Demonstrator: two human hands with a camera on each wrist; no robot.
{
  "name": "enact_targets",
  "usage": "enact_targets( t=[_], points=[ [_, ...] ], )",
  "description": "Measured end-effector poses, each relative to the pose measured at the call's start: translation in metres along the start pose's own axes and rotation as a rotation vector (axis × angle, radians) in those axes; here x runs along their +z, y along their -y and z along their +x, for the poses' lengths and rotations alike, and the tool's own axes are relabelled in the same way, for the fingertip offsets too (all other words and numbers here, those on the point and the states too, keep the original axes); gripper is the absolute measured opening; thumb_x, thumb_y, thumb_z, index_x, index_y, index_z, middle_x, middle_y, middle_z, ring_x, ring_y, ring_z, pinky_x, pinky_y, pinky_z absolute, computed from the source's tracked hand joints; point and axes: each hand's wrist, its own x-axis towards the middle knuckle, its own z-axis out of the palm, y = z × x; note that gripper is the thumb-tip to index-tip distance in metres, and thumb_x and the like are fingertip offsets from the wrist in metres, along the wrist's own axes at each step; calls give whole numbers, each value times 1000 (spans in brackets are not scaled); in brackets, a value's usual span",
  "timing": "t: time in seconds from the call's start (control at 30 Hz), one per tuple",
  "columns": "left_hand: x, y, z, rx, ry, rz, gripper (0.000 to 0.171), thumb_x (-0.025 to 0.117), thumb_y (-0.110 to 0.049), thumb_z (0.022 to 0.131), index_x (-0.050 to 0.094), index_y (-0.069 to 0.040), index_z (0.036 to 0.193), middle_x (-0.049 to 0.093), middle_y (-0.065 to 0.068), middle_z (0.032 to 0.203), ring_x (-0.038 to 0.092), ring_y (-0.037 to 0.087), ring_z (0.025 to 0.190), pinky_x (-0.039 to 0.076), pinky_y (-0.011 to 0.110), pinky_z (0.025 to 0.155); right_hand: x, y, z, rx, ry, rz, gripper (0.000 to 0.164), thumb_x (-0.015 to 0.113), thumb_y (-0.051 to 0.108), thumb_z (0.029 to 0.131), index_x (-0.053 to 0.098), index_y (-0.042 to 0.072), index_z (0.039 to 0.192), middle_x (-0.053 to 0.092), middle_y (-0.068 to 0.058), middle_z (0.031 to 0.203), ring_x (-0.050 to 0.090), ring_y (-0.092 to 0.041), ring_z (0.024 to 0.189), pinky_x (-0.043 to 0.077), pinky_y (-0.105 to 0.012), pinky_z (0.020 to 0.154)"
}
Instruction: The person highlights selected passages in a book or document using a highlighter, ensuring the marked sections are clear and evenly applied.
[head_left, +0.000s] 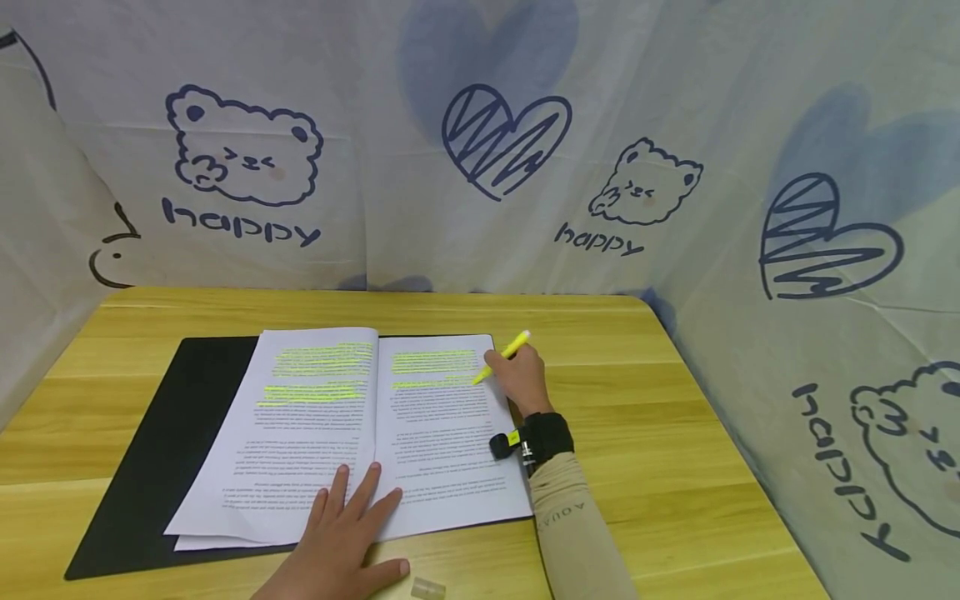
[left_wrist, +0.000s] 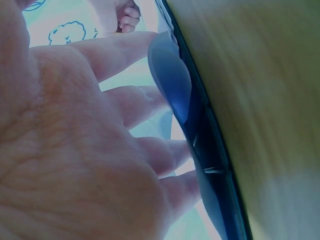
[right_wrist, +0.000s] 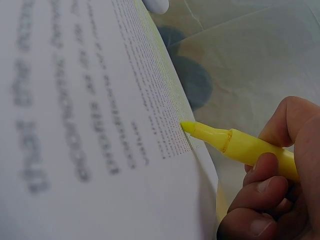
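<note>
Printed pages [head_left: 450, 467] lie spread in two halves on a black folder or mat, with yellow-marked lines on the upper part of each half. My right hand [head_left: 521, 379] grips a yellow highlighter [head_left: 504, 355] near the right edge of the right page. In the right wrist view the highlighter's tip [right_wrist: 187, 126] meets the paper beside the lines of text. Across the lower middle of the pages rests my left hand [head_left: 341, 533], its fingers spread and straight. The left wrist view shows the left palm [left_wrist: 75, 145], with the fingertips over the paper's edge.
The black folder or mat [head_left: 150, 467] reaches out left of the pages on the wooden table [head_left: 637, 400]. A small clear piece [head_left: 428, 588] lies by the table's front. Behind and to the right hangs a printed curtain [head_left: 375, 208].
</note>
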Motion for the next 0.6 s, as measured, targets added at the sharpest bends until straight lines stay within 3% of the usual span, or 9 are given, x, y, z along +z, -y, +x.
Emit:
enact_targets(
  t=[0.6],
  points=[
    [0, 0, -1, 6, 0, 2, 87, 80, -55, 83, 52, -12, 153, 21, 17, 171, -5, 52, 155, -5, 71, 119, -6, -5, 2, -20, -20, -28, 31, 67, 32, 95, 58, 3, 89, 46, -5, 73, 47, -19, 58, 34, -28, 52]
  ],
)
